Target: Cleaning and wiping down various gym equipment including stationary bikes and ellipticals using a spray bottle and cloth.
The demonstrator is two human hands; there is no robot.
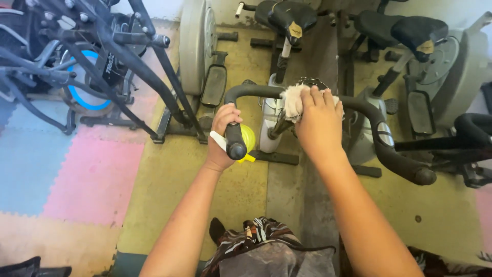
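Note:
I stand behind an exercise bike whose black curved handlebar [376, 131] runs across the middle of the view. My right hand [320, 125] presses a whitish cloth [293, 100] onto the centre of the bar, over the console. My left hand [221, 136] is closed around a yellow spray bottle [248, 139] with a white trigger, right beside the bar's left grip end [236, 146], which partly hides the bottle.
A black elliptical trainer [102, 56] stands at the left on blue and pink foam floor tiles [92, 179]. Two more exercise bikes with black saddles [289, 15] [420, 28] stand ahead. Another black handlebar [474, 125] enters from the right edge.

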